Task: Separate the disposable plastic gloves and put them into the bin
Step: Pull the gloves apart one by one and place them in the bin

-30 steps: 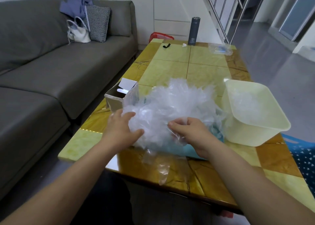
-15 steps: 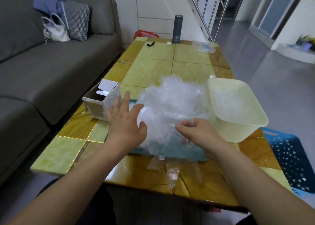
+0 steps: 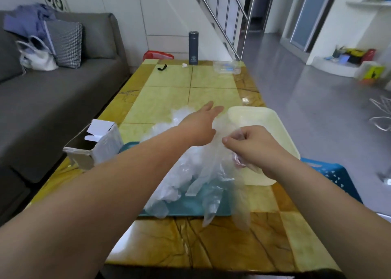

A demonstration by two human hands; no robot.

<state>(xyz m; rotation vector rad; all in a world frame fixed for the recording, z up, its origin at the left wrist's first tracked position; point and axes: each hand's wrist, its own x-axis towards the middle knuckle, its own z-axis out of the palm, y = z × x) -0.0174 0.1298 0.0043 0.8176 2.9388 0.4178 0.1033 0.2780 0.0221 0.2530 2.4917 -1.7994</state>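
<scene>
A grey sofa [image 3: 53,101] fills the left of the frame, and an opened cardboard box [image 3: 105,147] stands at the left edge of the yellow tiled table [image 3: 169,96]. Just right of the box, a teal tray [image 3: 190,206] holds the pile of gloves [image 3: 182,173], a loose, crinkled heap of clear film near the middle of the frame. A dark flask [image 3: 193,48] stands at the table's far end, top centre.

The left hand [image 3: 201,126] reaches up and to the right across the pile, fingers straight and spread a little, the tips close to the upper left corner of the bin [image 3: 254,111]. It seems to hold nothing, though clear film lies right under it and is hard to read.

To its right, the right hand [image 3: 251,149] pinches one glove [image 3: 224,158] between thumb and curled fingers. The glove hangs from the pinch with its long axis running down the frame, its finger end trailing towards the table's near edge, and it looks mostly clear of the pile.

The cream bin sits right of centre, directly behind and beside the right hand, which overlaps its near wall in the picture. So the gripping hand is the nearer one, and I judge the drop needs only a short carry up and to the right over the rim. A blue basket [image 3: 334,175] shows beyond the table's right edge.
</scene>
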